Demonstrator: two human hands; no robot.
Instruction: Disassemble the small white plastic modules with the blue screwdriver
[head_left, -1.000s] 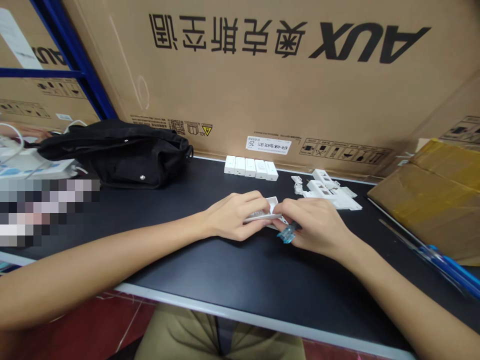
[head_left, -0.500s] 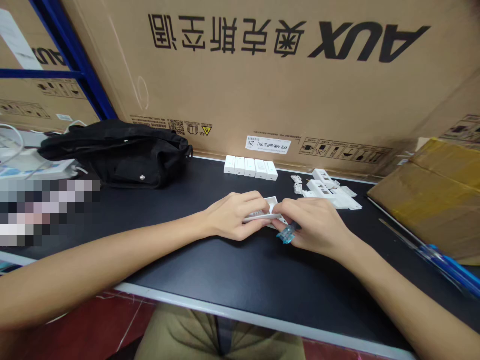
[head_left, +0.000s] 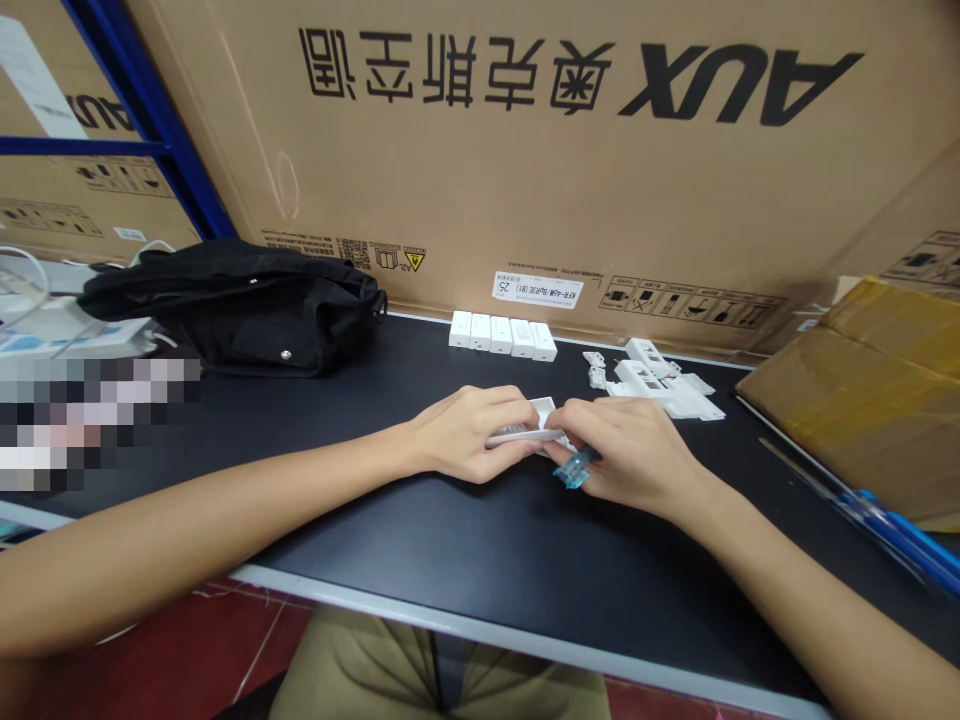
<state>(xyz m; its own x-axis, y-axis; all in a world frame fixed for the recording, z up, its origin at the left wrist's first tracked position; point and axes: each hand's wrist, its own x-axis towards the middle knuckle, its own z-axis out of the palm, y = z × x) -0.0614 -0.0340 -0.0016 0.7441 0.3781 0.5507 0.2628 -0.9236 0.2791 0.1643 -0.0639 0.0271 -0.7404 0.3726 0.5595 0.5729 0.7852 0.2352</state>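
Left hand (head_left: 465, 432) and right hand (head_left: 630, 455) pinch a white plastic housing (head_left: 525, 436) and blue plastic clip (head_left: 574, 470), five white blocks (head_left: 500, 336) lined up beyond it, loose white parts (head_left: 660, 382) right of it.

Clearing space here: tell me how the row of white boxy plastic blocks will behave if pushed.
The white boxy plastic blocks look rigid and light. Their flat sides suggest sliding, not rolling. Standing close together on the black tabletop, one pushed would likely shove its neighbours.
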